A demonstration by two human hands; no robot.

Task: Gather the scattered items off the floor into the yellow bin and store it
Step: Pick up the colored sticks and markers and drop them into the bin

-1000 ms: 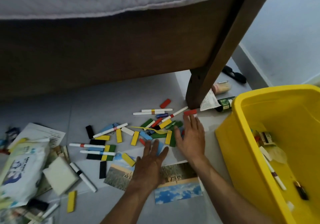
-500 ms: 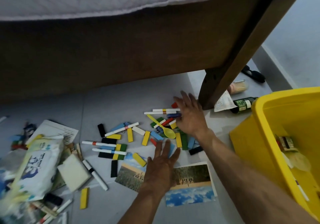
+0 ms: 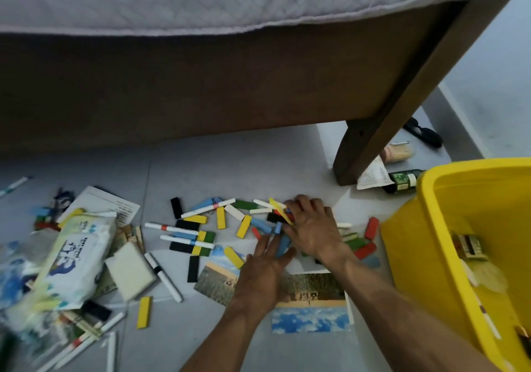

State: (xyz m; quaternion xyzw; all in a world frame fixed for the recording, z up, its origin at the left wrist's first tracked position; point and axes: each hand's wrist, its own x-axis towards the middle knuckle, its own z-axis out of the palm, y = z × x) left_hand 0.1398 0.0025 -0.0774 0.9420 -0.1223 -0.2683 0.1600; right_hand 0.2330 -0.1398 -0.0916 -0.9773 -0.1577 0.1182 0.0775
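Coloured wooden blocks (image 3: pixel 244 226), markers (image 3: pixel 172 229) and a yellow spoon (image 3: pixel 280 211) lie scattered on the grey floor in front of a bed. My right hand (image 3: pixel 313 228) is cupped over the right part of this pile, fingers curled down onto blocks and markers. My left hand (image 3: pixel 264 268) lies flat just below it, straight fingers touching blue blocks (image 3: pixel 283 245). The yellow bin (image 3: pixel 402 256) stands at the right, with a few small items inside. Red blocks (image 3: pixel 370 228) lie between my right hand and the bin.
A wooden bed leg (image 3: pixel 362 153) stands beyond the pile, with a green bottle (image 3: pixel 402 180), paper and sunglasses (image 3: pixel 422 134) behind it. Photo cards (image 3: pixel 310 308) lie under my arms. A wipes pack (image 3: pixel 74 256), papers and more markers clutter the left.
My right hand has pulled back from near the bed leg towards me, fingers now curled, dragging blocks and markers along. My left hand slid slightly forward to the blue blocks.
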